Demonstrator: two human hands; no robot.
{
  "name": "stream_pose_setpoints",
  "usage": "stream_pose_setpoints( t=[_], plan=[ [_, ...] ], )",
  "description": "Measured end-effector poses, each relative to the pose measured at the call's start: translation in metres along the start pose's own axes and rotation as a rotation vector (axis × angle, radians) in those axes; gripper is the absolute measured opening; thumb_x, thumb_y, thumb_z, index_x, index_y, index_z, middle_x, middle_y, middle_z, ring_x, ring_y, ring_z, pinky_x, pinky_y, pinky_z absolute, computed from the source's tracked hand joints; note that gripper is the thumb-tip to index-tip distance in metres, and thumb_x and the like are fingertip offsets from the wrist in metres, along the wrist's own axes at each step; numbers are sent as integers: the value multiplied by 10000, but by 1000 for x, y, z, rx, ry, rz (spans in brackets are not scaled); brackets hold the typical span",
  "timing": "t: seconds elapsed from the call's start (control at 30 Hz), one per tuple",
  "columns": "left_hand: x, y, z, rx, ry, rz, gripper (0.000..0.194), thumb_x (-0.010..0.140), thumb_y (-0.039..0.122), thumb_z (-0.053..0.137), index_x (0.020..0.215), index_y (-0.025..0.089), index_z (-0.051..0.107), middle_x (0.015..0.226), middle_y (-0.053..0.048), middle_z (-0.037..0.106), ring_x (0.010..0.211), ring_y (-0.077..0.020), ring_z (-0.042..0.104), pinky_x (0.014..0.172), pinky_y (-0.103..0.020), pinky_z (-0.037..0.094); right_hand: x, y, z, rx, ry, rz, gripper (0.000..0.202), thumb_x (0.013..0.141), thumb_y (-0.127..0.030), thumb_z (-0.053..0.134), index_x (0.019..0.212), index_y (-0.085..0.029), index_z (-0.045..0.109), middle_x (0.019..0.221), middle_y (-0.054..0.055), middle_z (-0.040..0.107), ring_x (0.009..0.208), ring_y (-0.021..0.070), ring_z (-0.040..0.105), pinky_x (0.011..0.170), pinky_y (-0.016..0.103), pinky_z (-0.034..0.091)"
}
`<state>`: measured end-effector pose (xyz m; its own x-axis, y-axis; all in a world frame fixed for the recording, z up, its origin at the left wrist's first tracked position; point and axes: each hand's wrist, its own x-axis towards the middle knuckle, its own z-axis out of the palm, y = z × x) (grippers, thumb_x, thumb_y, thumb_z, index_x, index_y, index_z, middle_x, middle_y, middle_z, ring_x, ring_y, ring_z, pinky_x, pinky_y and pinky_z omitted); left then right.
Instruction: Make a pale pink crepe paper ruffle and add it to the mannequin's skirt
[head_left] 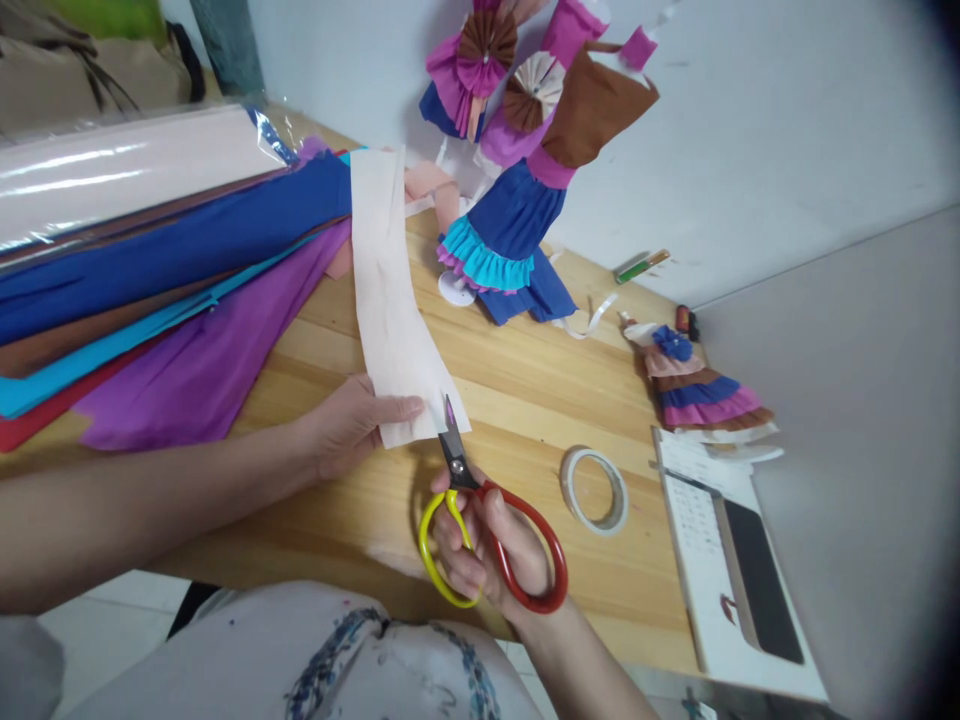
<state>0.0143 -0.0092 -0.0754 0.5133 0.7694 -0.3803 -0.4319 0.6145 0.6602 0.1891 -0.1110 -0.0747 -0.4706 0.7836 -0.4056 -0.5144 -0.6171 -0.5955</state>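
Pinched between the thumb and fingers of my left hand (360, 420) is the near end of a long strip of pale cream crepe paper (386, 280). The strip stretches away over the table, its far end by the stacked colored sheets. My right hand (495, 550) has its fingers through the handles of a pair of scissors (457, 465), one yellow and one red. The dark blades reach the strip's near edge, to the right of my left thumb. One blade tip shows over the paper; the blades look nearly closed.
Sheets of blue crepe paper (285, 220) and purple crepe paper (202, 340) lie at left under a plastic-wrapped pack (135, 180). A paper dress (517, 210) stands at the back, a smaller paper dress (697, 385) at right. A tape roll (568, 490) lies near a white board (694, 540).
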Motion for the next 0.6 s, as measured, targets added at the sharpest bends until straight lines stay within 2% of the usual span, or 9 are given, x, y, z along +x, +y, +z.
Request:
stream_pose_setpoints(
  t=[0.23,0.4,0.6],
  plan=[
    [1,1,1,-7,45,-25,262,644,181,822,887,107,758,925,-100,770,856,-215,695,863,-304,524,0,5,-4,-24,-38,-84,332,921,-514,553,1046,-216,625,640,-64,481,333,-4,239,299,124,257],
    [1,1,-1,-16,22,-36,282,645,182,827,906,105,753,931,-100,770,852,-208,695,865,-310,522,1,4,-7,-9,-59,-64,392,885,-557,582,1043,-198,605,645,-63,489,340,7,271,308,137,277],
    [1,1,-1,-21,-21,-26,276,665,169,805,929,106,752,941,-104,770,871,-220,702,892,-334,518,0,-2,-6,7,-111,-21,487,816,-652,606,999,-201,590,714,-26,534,415,42,371,394,177,345]
  ],
)
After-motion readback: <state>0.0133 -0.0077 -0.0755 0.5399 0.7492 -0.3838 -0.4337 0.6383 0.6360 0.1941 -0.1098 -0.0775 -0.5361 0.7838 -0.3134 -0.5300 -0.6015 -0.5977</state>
